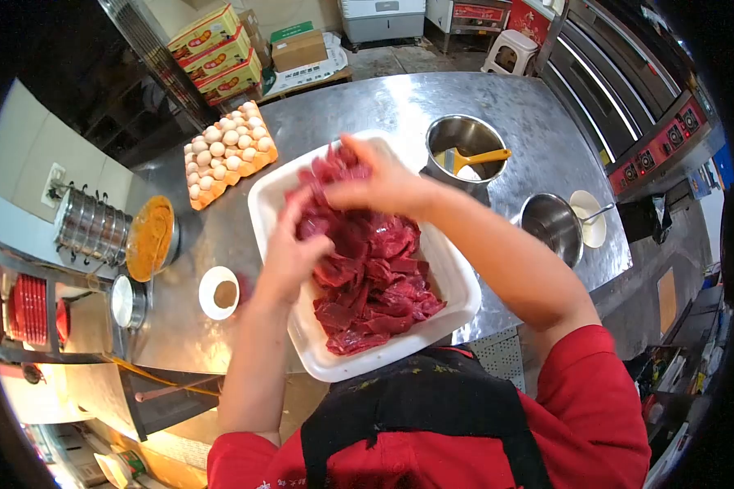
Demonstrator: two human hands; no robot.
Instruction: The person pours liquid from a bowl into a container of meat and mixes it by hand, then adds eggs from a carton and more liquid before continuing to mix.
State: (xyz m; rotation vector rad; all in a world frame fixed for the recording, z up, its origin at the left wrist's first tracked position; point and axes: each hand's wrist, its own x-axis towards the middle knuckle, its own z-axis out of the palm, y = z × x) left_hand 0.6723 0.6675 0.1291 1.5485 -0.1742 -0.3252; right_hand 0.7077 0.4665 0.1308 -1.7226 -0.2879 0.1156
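A white plastic tub holds a heap of dark red raw meat slices. At the tub's far end, my right hand reaches across with its fingers curled round a bunch of the slices, raised above the heap. My left hand is at the tub's left side, fingers bent against the same meat and thumb held apart from them. Some fingertips of both hands are hidden by the meat.
The tub stands at the near edge of a steel table. Left are an egg tray, a bowl of orange paste and a white cup. Right are a steel pot with a yellow-handled brush, another pot and a small bowl.
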